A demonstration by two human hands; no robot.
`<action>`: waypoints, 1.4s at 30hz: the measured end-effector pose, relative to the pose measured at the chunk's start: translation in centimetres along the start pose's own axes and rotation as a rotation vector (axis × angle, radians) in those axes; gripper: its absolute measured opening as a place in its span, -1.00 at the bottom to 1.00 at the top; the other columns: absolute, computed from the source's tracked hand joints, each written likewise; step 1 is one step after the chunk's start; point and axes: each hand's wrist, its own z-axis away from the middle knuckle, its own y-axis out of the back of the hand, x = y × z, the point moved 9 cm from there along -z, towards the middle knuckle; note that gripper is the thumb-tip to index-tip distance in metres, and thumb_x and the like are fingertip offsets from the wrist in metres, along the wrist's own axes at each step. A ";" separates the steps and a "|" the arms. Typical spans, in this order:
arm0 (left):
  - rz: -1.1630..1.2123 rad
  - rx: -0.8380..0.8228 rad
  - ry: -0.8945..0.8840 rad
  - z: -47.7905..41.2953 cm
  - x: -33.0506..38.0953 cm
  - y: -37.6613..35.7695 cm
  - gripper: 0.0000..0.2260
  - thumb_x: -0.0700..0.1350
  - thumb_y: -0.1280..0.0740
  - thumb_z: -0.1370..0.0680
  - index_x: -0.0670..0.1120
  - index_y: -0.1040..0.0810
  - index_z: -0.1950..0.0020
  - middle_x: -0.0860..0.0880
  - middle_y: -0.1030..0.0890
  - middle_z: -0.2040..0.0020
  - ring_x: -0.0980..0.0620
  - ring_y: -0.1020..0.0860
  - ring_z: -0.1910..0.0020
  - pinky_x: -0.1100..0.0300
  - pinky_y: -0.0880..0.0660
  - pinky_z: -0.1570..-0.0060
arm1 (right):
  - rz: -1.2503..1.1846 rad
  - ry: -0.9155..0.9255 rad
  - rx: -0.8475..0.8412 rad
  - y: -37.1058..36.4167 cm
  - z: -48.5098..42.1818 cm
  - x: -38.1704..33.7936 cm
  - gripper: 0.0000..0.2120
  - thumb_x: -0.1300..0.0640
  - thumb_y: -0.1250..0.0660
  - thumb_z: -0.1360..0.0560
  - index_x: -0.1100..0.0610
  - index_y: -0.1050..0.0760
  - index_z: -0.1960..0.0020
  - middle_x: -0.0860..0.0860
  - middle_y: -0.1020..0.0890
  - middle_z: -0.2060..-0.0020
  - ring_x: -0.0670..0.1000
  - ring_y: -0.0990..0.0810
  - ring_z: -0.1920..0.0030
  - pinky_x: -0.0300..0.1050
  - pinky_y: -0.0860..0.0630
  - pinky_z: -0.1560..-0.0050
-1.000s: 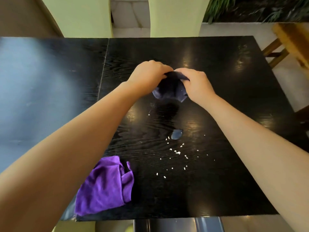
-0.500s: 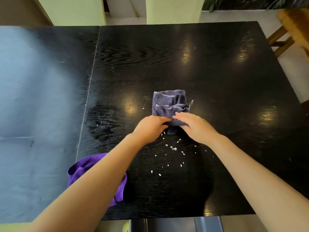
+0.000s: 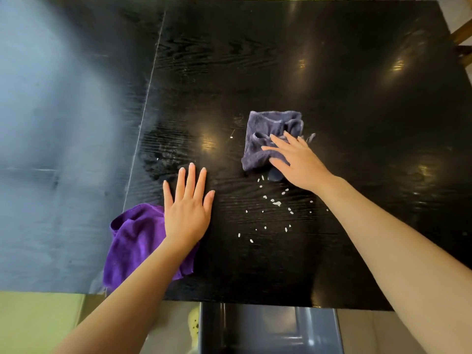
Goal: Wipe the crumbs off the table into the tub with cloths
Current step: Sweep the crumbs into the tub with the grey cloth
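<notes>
A folded grey-blue cloth (image 3: 265, 134) lies on the black table (image 3: 332, 98). My right hand (image 3: 293, 159) rests flat on its near right part, fingers spread. Just in front of that cloth, several white crumbs (image 3: 275, 203) are scattered towards the near edge. My left hand (image 3: 187, 208) lies flat and open on the bare table, fingers apart, holding nothing. A bright purple cloth (image 3: 135, 241) is crumpled near the front left, partly under my left forearm. A dark tub (image 3: 268, 328) shows below the table's front edge.
A seam (image 3: 145, 108) runs front to back between the black table and a second, glare-lit table (image 3: 51, 149) on the left. A wet smear (image 3: 163, 152) marks the surface near my left hand. A wooden chair (image 3: 462, 39) stands at the far right.
My left hand let go of the grey-blue cloth and moved left and nearer, now flat on the table by the purple cloth. My right hand stayed on the grey-blue cloth.
</notes>
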 end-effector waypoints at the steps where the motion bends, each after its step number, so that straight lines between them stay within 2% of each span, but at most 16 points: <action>1: -0.005 0.005 -0.005 0.0 0.1 -0.1 -0.50 0.13 0.10 -0.59 0.02 0.04 -0.51 -0.03 -0.01 -0.56 -0.02 0.07 -0.53 -0.14 0.14 -0.46 | -0.038 -0.029 0.038 0.3 0.5 0.1 -0.59 -0.02 -0.12 -0.58 0.00 -0.23 -0.41 0.09 -0.22 -0.46 0.14 -0.03 -0.46 0.05 0.08 -0.38; 4: -0.013 0.012 -0.006 0.1 0.0 -0.2 -0.49 0.13 0.13 -0.59 0.02 0.05 -0.51 -0.03 0.00 -0.56 -0.02 0.08 -0.53 -0.15 0.15 -0.46 | -0.082 -0.073 0.031 -0.4 2.7 -0.2 -0.56 -0.03 -0.14 -0.57 0.02 -0.22 -0.42 0.13 -0.25 -0.44 0.18 -0.06 -0.45 0.06 0.00 -0.39; 7: -0.016 0.011 -0.008 0.0 0.1 -0.1 -0.50 0.13 0.12 -0.59 0.02 0.06 -0.52 -0.03 0.02 -0.56 -0.01 0.10 -0.53 -0.15 0.16 -0.46 | -0.123 -0.033 0.039 -1.3 5.2 -1.6 -0.58 0.00 -0.16 -0.56 0.05 -0.25 -0.40 0.12 -0.29 -0.42 0.11 -0.08 -0.44 -0.09 0.06 -0.34; 9: -0.013 0.009 -0.007 0.0 0.1 0.0 -0.50 0.13 0.11 -0.60 0.02 0.06 -0.52 -0.02 0.03 -0.56 -0.01 0.10 -0.52 -0.16 0.16 -0.46 | -0.131 -0.012 0.048 -1.7 7.0 -2.4 -0.58 0.01 -0.17 -0.56 0.04 -0.27 -0.39 0.11 -0.31 -0.41 -0.01 -0.08 -0.41 -0.15 0.10 -0.30; 13: -0.005 0.002 -0.010 -0.1 0.1 0.0 -0.50 0.13 0.12 -0.60 0.02 0.06 -0.52 -0.02 0.04 -0.56 -0.01 0.12 -0.52 -0.17 0.16 -0.46 | -0.141 0.079 0.061 -3.0 11.9 -4.6 -0.61 0.02 -0.22 -0.54 0.03 -0.33 -0.36 0.02 -0.36 -0.36 -0.41 0.12 -0.24 -0.39 0.26 -0.27; 15: -0.004 -0.004 -0.010 -0.2 0.1 -0.1 -0.50 0.13 0.13 -0.60 0.02 0.07 -0.52 -0.02 0.05 -0.56 -0.01 0.13 -0.52 -0.17 0.16 -0.46 | -0.155 0.162 0.059 -3.6 14.6 -6.1 -0.63 0.07 -0.25 -0.53 0.07 -0.38 -0.32 -0.07 -0.39 -0.28 -0.47 0.16 -0.27 -0.50 0.29 -0.28; 19: 0.008 -0.006 -0.007 -0.2 0.0 -0.3 -0.51 0.14 0.13 -0.60 0.03 0.06 -0.52 -0.01 0.06 -0.56 0.00 0.14 -0.52 -0.17 0.17 -0.46 | -0.142 0.205 -0.045 -6.0 19.3 -7.6 -0.67 0.01 -0.19 -0.55 0.02 -0.41 -0.29 -0.06 -0.44 -0.32 -0.18 -0.11 -0.39 -0.21 0.16 -0.43; 26: 0.020 0.013 -0.017 0.1 0.1 -0.5 -0.51 0.13 0.13 -0.60 0.01 0.03 -0.51 -0.04 0.04 -0.56 -0.03 0.11 -0.52 -0.16 0.15 -0.46 | -0.150 0.203 -0.067 -7.8 25.6 -9.5 -0.68 -0.05 -0.12 -0.54 0.01 -0.48 -0.22 -0.10 -0.46 -0.29 -0.09 -0.21 -0.40 -0.05 0.02 -0.46; 29: 0.003 0.023 -0.038 1.0 0.2 -0.6 -0.50 0.13 0.14 -0.61 0.00 0.03 -0.52 -0.04 0.03 -0.56 -0.02 0.10 -0.52 -0.13 0.12 -0.47 | -0.163 0.183 -0.047 -7.8 27.6 -10.0 -0.68 -0.04 -0.13 -0.54 0.04 -0.50 -0.19 -0.11 -0.52 -0.23 -0.11 -0.28 -0.36 -0.08 -0.04 -0.44; 32: 0.000 0.018 -0.052 1.4 0.4 -0.6 -0.51 0.13 0.14 -0.61 0.00 0.03 -0.52 -0.04 0.04 -0.56 -0.02 0.10 -0.52 -0.11 0.13 -0.47 | -0.170 0.146 0.046 -6.6 28.9 -10.1 -0.68 -0.01 -0.19 -0.49 0.10 -0.55 -0.14 -0.13 -0.57 -0.08 -0.22 -0.33 -0.24 -0.20 -0.09 -0.40; 34: 0.006 0.017 -0.053 1.6 0.4 -0.5 -0.51 0.12 0.13 -0.61 -0.01 0.03 -0.52 -0.04 0.04 -0.56 -0.02 0.10 -0.52 -0.11 0.13 -0.47 | -0.300 0.080 0.078 -6.0 29.4 -9.6 -0.73 0.04 -0.23 -0.47 0.08 -0.58 -0.09 -0.13 -0.60 -0.02 -0.27 -0.39 -0.17 -0.32 -0.19 -0.34; 36: 0.008 0.015 -0.055 1.7 0.4 -0.5 -0.51 0.12 0.13 -0.61 -0.01 0.03 -0.52 -0.04 0.04 -0.56 -0.02 0.10 -0.52 -0.12 0.13 -0.47 | -0.559 -0.081 0.086 -5.5 29.3 -8.1 -0.81 0.08 -0.24 -0.45 -0.09 -0.59 0.01 -0.13 -0.64 0.06 -0.29 -0.51 -0.03 -0.43 -0.34 -0.12; 38: 0.015 0.012 -0.059 1.8 0.4 -0.4 -0.51 0.13 0.13 -0.61 -0.01 0.03 -0.52 -0.05 0.04 -0.56 -0.03 0.11 -0.52 -0.12 0.13 -0.47 | -0.759 -0.261 0.142 -4.6 28.8 -6.1 -0.82 0.04 -0.23 -0.43 -0.12 -0.60 0.20 -0.18 -0.64 0.33 -0.26 -0.55 0.26 -0.41 -0.42 0.19; 39: 0.017 0.012 -0.059 1.8 0.4 -0.4 -0.51 0.13 0.13 -0.61 -0.01 0.03 -0.52 -0.05 0.04 -0.56 -0.03 0.11 -0.52 -0.12 0.13 -0.47 | -0.829 -0.330 0.189 -3.8 28.3 -5.1 -0.82 0.02 -0.23 -0.41 -0.11 -0.61 0.23 -0.19 -0.62 0.42 -0.27 -0.51 0.34 -0.39 -0.42 0.27; 42: 0.017 0.015 -0.064 1.8 0.4 -0.4 -0.50 0.13 0.13 -0.61 -0.01 0.03 -0.52 -0.05 0.04 -0.56 -0.03 0.10 -0.52 -0.12 0.13 -0.47 | -1.025 -0.420 0.275 -1.0 25.6 -3.4 -0.82 -0.02 -0.26 -0.39 -0.10 -0.65 0.23 -0.22 -0.67 0.37 -0.24 -0.60 0.27 -0.39 -0.48 0.22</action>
